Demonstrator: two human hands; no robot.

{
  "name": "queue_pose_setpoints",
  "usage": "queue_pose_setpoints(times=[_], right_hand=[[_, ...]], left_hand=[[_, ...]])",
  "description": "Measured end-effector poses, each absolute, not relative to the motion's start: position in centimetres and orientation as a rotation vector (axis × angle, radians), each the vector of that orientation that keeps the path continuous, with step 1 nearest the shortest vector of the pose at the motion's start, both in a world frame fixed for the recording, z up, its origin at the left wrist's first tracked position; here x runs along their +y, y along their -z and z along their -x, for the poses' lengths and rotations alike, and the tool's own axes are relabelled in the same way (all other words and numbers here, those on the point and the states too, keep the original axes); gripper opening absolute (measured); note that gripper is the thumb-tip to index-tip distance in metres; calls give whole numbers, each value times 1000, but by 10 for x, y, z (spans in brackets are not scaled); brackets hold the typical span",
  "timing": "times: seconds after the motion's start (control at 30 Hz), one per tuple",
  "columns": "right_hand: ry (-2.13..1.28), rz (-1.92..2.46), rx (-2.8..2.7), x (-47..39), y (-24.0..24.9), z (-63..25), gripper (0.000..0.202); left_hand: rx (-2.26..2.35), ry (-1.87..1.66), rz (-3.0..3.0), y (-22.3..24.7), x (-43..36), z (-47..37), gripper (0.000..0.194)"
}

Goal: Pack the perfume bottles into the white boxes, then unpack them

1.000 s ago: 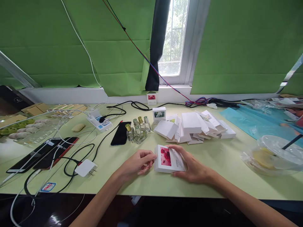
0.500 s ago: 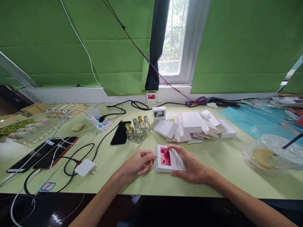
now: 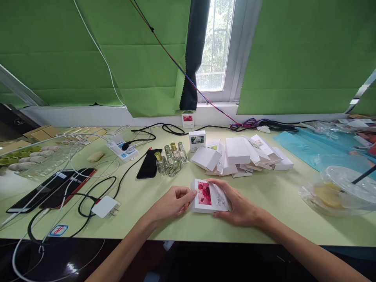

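A small white cardboard box (image 3: 219,197) with a red rose picture lies tilted over the near part of the table. My right hand (image 3: 239,203) is wrapped round its right end, thumb on the near side and fingers along the far side. At the box's left end, my left hand (image 3: 173,200) has its fingers curled, with thumb and forefinger pinching the edge; the exact grip there is partly hidden. Beyond the hands stand several glass perfume bottles (image 3: 172,158) with gold and pale caps. To their right is a heap of white boxes (image 3: 237,150), some flattened or open.
A black phone (image 3: 149,163) lies beside the bottles. On the left are two more phones (image 3: 69,188), a white charger (image 3: 105,206), a power strip (image 3: 122,150) and loose cables. A lidded plastic cup (image 3: 342,188) in a bag stands on the right, near blue sheeting (image 3: 299,147).
My left thumb and fingers have moved slightly right, onto the left edge of the box. The box and my right hand have hardly moved; the view has shifted a little.
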State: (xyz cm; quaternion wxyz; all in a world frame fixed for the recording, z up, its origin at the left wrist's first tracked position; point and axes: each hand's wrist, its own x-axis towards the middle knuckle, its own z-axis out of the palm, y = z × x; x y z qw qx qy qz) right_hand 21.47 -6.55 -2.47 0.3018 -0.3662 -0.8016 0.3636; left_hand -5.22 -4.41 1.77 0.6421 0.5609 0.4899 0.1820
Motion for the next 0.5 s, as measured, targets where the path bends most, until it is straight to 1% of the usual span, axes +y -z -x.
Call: queue_pose_setpoints(times=[0.23, 0.5], right_hand=[[-926, 976, -2153, -66, 24, -212, 89], [-869, 919, -2195, -64, 27, -210, 89]], left_hand=[[1240, -325, -1502, -28, -46, 54, 65], [1245, -387, -1516, -21, -44, 54, 62]])
